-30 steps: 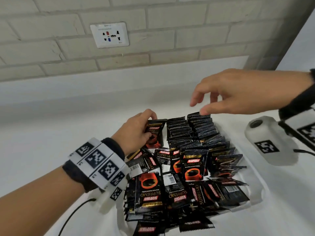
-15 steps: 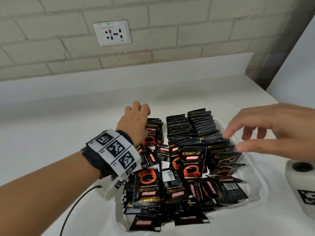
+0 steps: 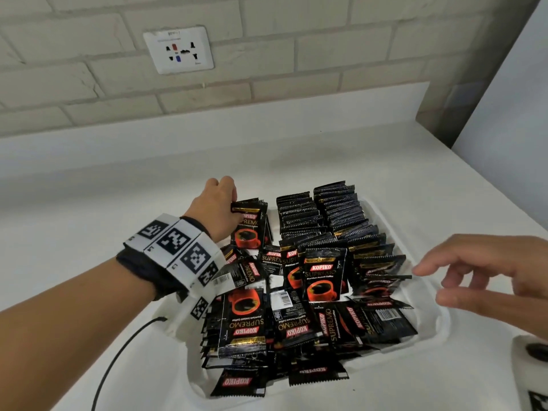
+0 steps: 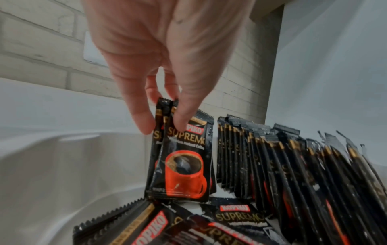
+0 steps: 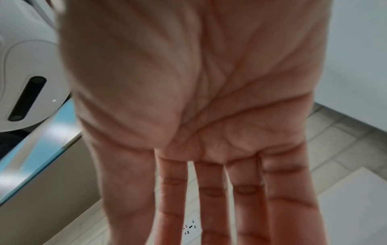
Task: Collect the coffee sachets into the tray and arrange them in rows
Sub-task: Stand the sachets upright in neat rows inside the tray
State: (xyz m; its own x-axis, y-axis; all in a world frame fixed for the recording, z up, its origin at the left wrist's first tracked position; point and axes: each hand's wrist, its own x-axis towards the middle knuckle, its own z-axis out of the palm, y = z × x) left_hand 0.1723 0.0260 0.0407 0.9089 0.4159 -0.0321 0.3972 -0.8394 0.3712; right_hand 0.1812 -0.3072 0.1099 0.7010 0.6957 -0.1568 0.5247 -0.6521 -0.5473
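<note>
Bare forearms on show, no sleeves at all. On the left wrist there's a black fabric cuff (image 3: 139, 271), and wrapped over it a white band (image 3: 181, 250) printed with square black-and-white marker codes, more of them running down a white block underneath. A thin black cable (image 3: 118, 357) trails from it. By the right wrist, a rounded white casing (image 3: 530, 372) with another marker.

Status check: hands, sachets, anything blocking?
Left hand pinches upright black coffee sachets at white tray far-left corner. Right hand open, empty, over right rim. Two rows stand; loose sachets heaped in front. Nothing blocking.
</note>
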